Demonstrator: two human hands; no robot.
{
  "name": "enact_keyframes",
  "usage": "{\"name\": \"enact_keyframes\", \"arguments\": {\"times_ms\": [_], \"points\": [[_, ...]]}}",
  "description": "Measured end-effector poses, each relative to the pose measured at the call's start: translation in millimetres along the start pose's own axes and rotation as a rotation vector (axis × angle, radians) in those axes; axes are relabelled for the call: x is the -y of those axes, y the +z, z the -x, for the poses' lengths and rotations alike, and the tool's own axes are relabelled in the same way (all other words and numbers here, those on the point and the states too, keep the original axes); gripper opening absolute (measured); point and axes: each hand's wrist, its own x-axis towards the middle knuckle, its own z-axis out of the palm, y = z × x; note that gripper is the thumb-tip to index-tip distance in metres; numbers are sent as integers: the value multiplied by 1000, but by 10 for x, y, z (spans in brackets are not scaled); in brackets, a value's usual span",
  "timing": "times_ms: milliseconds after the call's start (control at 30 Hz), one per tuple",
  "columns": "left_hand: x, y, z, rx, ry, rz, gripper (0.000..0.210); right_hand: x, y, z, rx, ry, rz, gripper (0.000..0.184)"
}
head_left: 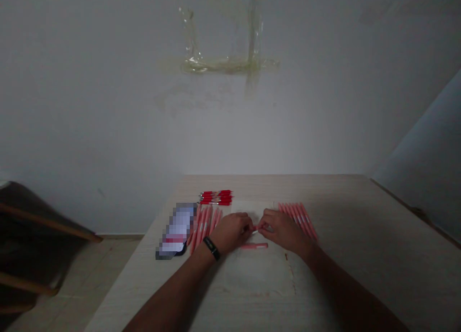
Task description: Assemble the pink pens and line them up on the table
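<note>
Close together over the middle of the table, my left hand and my right hand both pinch a small, slim red-and-white pen. Most of it is hidden by my fingers. Just in front of them a single pink pen lies crosswise, its left end near my left wrist. A dark band is around that wrist. Several pink pens lie side by side left of my left hand. Beyond my right hand, another row of pink pens lies slanted, partly covered by the hand.
Several bright red pens lie stacked crosswise toward the back. A phone with a blurred screen rests at the table's left side. Under my hands is a pale sheet-like patch on the wooden table. A wall stands behind.
</note>
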Motion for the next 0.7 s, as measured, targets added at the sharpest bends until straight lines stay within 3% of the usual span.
{"name": "enact_keyframes", "arguments": {"times_ms": [100, 300, 700], "points": [[20, 7, 6, 4, -52, -9, 14, -19, 21, -5, -6, 7, -12, 6], [39, -3, 10, 122, -72, -83, 11, -126, 42, 3, 19, 14, -3, 6], [27, 28, 10, 143, -117, -157, 12, -155, -17, 3, -20, 13, 2, 5]]}}
